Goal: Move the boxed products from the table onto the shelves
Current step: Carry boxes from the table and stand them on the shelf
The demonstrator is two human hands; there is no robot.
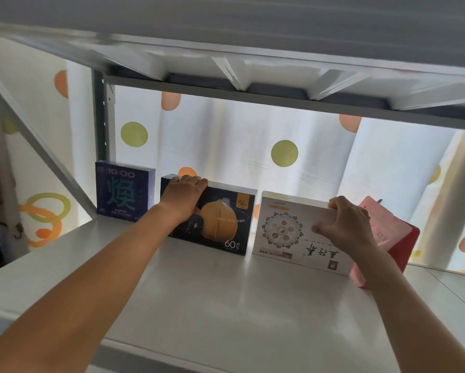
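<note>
Our left grip (184, 196) curls over the top of the dark box (220, 224) on the shelf (199, 292). Our right grip (344, 224) pinches the white box (285, 230), upright beside it.

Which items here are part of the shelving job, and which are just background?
Job: purple box marked 19:00; dark box with orange fruit, left hand on it; white box with mandala print, right hand gripping it; pink-red box; white metal shelf.
Background: spotted curtain.
</note>
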